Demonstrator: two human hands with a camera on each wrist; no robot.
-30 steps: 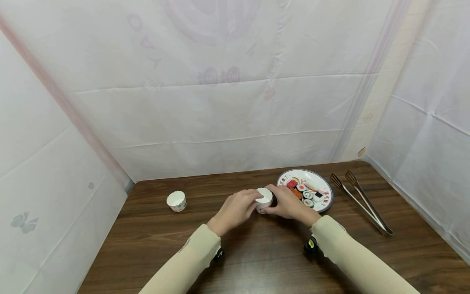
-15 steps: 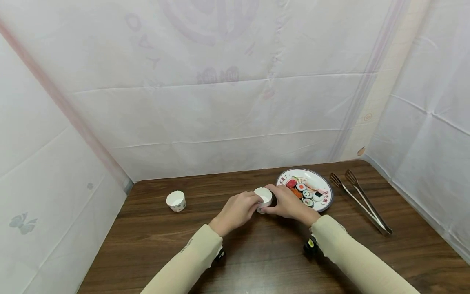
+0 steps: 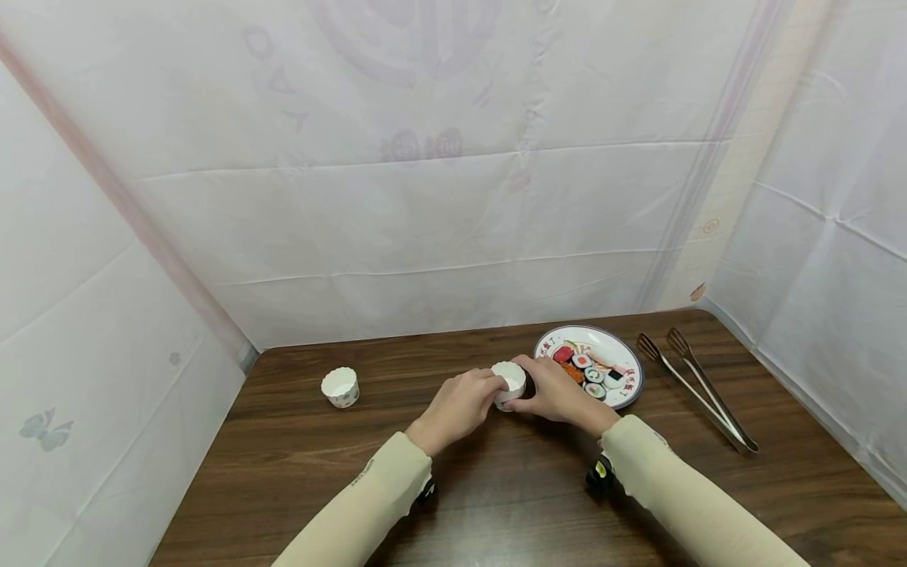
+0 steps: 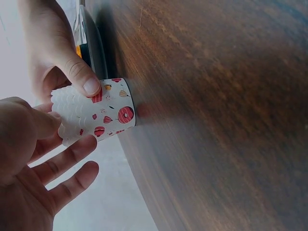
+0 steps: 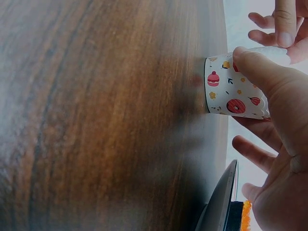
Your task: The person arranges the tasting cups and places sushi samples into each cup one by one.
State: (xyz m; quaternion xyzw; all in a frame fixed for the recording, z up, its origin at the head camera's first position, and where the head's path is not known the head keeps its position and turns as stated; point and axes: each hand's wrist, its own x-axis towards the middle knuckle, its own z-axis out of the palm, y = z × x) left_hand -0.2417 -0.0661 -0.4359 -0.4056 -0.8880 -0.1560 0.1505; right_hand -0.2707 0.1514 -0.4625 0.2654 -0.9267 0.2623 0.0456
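Observation:
A stack of white paper baking cups [image 3: 512, 376] with red and yellow prints stands on the table between both hands. Layered scalloped rims show along its upper part in the left wrist view, where the printed wall [image 4: 115, 103] faces the camera. My right hand [image 3: 556, 390] grips the stack low down, thumb on one side and fingers on the other. At the rim, my left hand [image 3: 459, 405] pinches the edge between thumb and finger, its other fingers spread in the left wrist view. Another baking cup [image 3: 341, 387] stands upright to the left, apart from the hands.
A round plate [image 3: 611, 340] with several sushi pieces [image 3: 594, 376] lies just beyond the right hand. Metal tongs [image 3: 708, 398] rest spread to the right of it. White cloth walls [image 3: 425, 236] enclose the wooden table [image 3: 283, 457] at the back and sides.
Both hands stay at the stack with hardly any shift. The left fingers move very slightly at the rim; the lone cup, plate and tongs have not moved.

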